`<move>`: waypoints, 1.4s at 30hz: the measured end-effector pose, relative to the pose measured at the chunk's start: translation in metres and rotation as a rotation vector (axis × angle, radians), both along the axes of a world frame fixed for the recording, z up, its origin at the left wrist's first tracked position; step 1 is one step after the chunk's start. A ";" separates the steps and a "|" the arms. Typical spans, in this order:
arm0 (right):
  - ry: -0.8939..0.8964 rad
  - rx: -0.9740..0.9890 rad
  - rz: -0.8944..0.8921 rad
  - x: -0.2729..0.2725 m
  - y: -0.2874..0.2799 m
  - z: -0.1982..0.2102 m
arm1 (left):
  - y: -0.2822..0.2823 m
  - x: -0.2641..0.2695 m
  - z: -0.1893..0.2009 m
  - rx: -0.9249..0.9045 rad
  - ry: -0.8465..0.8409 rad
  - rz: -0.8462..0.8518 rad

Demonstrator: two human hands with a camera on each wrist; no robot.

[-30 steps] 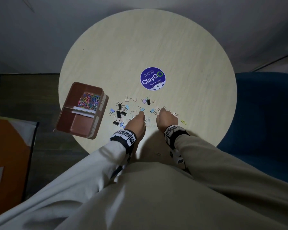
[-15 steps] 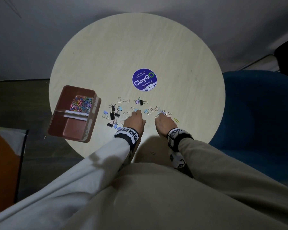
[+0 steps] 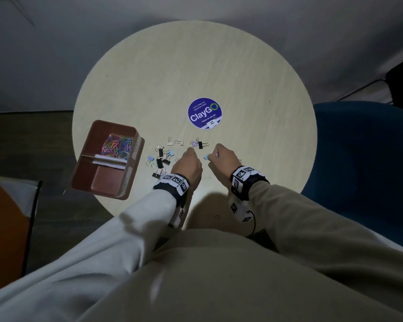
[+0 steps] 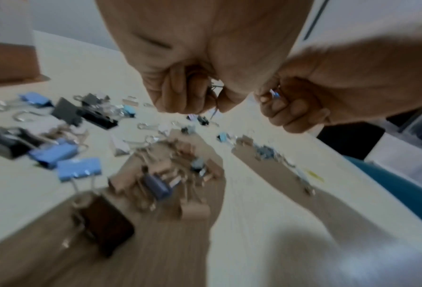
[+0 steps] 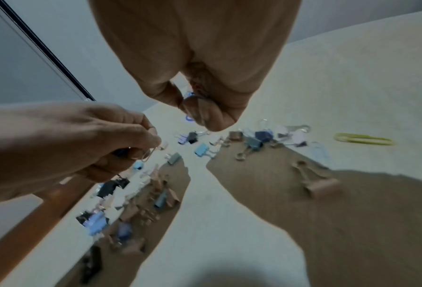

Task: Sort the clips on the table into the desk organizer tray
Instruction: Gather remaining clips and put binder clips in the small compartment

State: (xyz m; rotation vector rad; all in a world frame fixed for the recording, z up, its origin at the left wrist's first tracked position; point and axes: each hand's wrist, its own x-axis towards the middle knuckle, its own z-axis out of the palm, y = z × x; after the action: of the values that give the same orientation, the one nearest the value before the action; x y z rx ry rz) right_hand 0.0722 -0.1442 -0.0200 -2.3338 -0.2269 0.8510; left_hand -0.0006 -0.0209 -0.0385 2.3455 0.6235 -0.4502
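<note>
Small binder clips [image 3: 160, 159] in black, blue, white and silver lie scattered on the round table, left of and beyond my hands. The brown organizer tray [image 3: 105, 180] sits at the table's left edge, with coloured paper clips [image 3: 116, 146] in its far compartment. My left hand [image 3: 191, 151] hovers just above the table, fingers curled round thin wire clips [image 4: 213, 91]. Close to its right, my right hand [image 3: 213, 154] pinches a small bluish clip [image 5: 191, 95] between thumb and fingers. A black binder clip [image 3: 201, 144] lies just beyond both hands.
A round purple sticker [image 3: 204, 113] marks the table's middle. A yellow paper clip [image 5: 363, 139] lies apart on the right. A blue chair [image 3: 358, 147] stands right of the table. The tray overhangs the table's left edge. Bare tabletop [image 3: 196, 66] stretches beyond the sticker.
Both hands have lifted off the tabletop with clips in their fingers and drawn slightly apart. The head view has shifted, so the table sits further right in the frame.
</note>
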 end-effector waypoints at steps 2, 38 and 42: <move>-0.003 0.060 0.015 0.001 0.019 0.006 | 0.020 -0.001 0.014 -0.072 -0.049 0.075; -0.113 0.165 0.283 0.024 0.198 0.035 | 0.175 -0.021 0.064 0.219 -0.308 0.365; -0.152 0.027 0.226 0.067 0.146 0.013 | 0.134 0.001 0.052 0.115 -0.307 0.211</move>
State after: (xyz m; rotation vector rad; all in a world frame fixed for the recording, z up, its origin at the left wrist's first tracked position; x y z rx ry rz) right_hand 0.1392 0.0013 -0.0074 -2.3791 -0.5716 0.7705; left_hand 0.0006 0.1134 0.0134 2.3572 0.7528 0.0427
